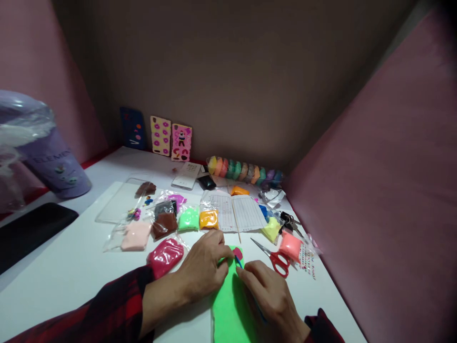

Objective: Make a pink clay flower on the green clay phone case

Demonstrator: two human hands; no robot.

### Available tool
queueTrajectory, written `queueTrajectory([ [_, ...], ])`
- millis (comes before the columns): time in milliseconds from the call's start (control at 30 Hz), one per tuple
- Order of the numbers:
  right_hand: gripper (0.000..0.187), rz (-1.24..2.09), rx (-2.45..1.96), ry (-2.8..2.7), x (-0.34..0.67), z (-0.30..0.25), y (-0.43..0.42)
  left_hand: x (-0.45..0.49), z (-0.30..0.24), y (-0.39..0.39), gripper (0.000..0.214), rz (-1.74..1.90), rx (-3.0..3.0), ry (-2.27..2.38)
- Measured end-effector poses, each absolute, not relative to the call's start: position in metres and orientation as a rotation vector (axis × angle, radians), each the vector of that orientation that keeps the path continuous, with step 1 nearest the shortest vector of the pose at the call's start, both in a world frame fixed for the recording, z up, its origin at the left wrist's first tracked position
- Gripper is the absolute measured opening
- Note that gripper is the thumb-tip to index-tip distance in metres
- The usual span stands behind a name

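Observation:
A flat bright green clay-covered slab (pixel 228 309) lies lengthwise before me. Near its far end sits a small dark pink clay piece (pixel 238 253). My left hand (pixel 205 262) rests over the slab's left edge with its fingers curled, the fingertips close beside the pink piece; whether anything is between them is hidden. A thin blue tool (pixel 238 261) is gripped in my right hand (pixel 266 290), its tip at the pink piece. Part of its shaft shows below that hand.
Bagged clay surrounds the work: magenta (pixel 166 256), brown (pixel 164 225), orange (pixel 208 219) and coral (pixel 290 246). Red-handled scissors (pixel 279 263) lie to the right. Behind are an open notebook (pixel 250 212) and a wooden stick (pixel 236 221). A purple bin (pixel 59 164) stands left.

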State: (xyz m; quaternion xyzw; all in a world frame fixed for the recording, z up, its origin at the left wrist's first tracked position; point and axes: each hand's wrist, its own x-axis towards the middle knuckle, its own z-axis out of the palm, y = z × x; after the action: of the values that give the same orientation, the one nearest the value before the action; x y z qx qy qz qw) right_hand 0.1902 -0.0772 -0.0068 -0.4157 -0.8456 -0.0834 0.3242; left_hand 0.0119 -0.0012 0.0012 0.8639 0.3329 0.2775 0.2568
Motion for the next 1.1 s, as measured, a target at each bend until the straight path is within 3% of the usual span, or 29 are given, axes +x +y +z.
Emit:
queueTrajectory([
  [233, 0.022, -0.136, -1.107, -2.277, 0.190, 0.006, -0.082, 0.011, 0.000, -0.001, 0.030, 0.768, 2.326, 0.892],
  [567, 0.028, -0.119, -1.094, -2.280, 0.188, 0.003, -0.081, 0.012, -0.003, -0.001, 0.012, 0.749, 2.302, 0.947],
  [1100, 0.026, -0.182, -1.179, -2.295, 0.189, 0.000, -0.077, 0.012, -0.004, -0.002, 0.011, 0.702, 2.364, 0.964],
])
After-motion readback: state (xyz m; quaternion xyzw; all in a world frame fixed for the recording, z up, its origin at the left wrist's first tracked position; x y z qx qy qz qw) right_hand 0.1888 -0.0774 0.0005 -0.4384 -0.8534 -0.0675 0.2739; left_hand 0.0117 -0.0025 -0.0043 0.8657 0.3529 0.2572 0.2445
